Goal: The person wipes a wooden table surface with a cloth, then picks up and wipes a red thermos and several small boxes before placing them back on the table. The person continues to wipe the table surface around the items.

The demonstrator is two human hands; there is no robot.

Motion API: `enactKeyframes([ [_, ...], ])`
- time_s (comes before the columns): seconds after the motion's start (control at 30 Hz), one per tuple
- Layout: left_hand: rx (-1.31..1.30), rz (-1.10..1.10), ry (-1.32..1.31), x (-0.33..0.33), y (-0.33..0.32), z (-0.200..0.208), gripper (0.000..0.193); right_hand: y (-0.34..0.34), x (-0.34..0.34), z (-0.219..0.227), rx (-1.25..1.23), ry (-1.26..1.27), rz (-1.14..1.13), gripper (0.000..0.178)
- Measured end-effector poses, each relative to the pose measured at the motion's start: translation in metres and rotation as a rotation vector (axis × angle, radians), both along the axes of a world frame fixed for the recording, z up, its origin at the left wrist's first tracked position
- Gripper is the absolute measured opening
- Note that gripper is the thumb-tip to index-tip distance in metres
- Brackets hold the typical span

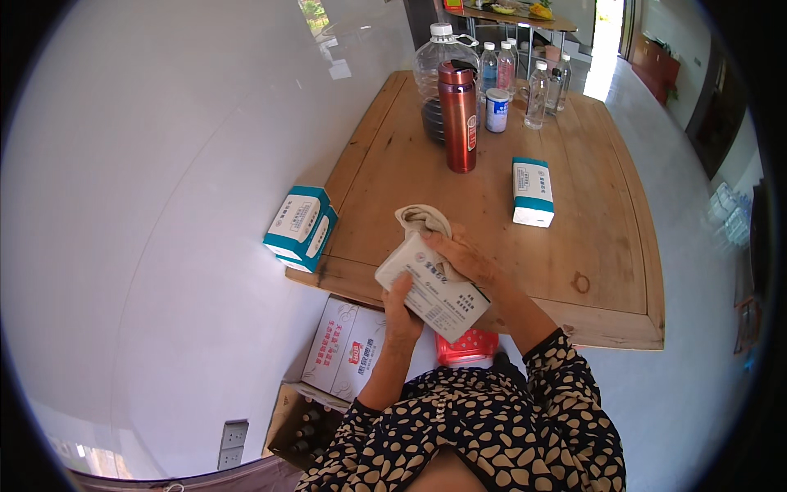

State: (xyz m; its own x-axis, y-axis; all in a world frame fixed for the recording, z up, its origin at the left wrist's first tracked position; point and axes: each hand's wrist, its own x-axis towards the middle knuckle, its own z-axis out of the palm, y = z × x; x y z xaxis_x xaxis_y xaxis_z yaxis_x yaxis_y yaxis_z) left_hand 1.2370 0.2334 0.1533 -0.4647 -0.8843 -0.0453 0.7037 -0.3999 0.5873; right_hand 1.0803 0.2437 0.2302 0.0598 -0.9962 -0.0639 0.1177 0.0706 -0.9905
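Note:
A flat white box (438, 299) with printing on its face is tilted up over the near edge of the wooden table (590, 246). My left hand (400, 318) grips it from the lower left, thumb across the printed face. Bunched in my right hand (466, 256) is a beige cloth (422, 218), pressed against the box's upper right edge. Part of the cloth hangs past the box's far corner. The fingers of both hands are partly hidden. A white and teal carton (299, 228) stands left of my hands at the table's edge, and a similar carton (533, 193) lies to the right.
Farther back stand a red thermos (459, 123), a large clear jug (426, 61), a white and blue can (497, 111) and several clear bottles (536, 98). Below the table are a cardboard box (340, 348), an open carton of bottles (307, 426) and a red seat (467, 348). A wall runs along the left.

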Motion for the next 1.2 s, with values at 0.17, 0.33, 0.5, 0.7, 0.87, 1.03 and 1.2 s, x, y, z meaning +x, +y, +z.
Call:
enactKeyframes([
  [0.17,0.103,0.169,0.078,-0.005,-0.015,0.021,0.045,0.023,0.006,-0.035,-0.216,-0.010,-0.054,0.048],
  [0.33,0.169,0.256,0.092,-0.023,-0.028,0.012,0.041,0.048,0.012,-0.057,-0.406,0.147,-0.429,0.054],
  [0.5,0.251,0.185,0.047,-0.064,-0.017,0.014,0.036,0.039,0.017,-0.064,-0.647,0.410,-0.821,0.065],
  [0.7,0.307,-0.207,0.270,-0.067,-0.018,0.030,0.063,0.054,0.014,-0.060,-0.858,1.093,-0.667,0.064],
  [0.87,0.253,-0.335,0.416,-0.054,-0.026,0.015,0.059,0.055,0.016,-0.061,-1.018,1.209,-0.653,0.052],
  [1.03,0.401,-0.159,0.363,-0.052,-0.030,0.015,0.053,0.039,0.007,-0.044,-0.822,0.590,-0.680,0.053],
  [1.2,0.310,-0.277,0.489,-0.029,-0.032,0.015,0.051,0.038,-0.012,0.008,-0.483,0.150,-0.071,0.055],
])
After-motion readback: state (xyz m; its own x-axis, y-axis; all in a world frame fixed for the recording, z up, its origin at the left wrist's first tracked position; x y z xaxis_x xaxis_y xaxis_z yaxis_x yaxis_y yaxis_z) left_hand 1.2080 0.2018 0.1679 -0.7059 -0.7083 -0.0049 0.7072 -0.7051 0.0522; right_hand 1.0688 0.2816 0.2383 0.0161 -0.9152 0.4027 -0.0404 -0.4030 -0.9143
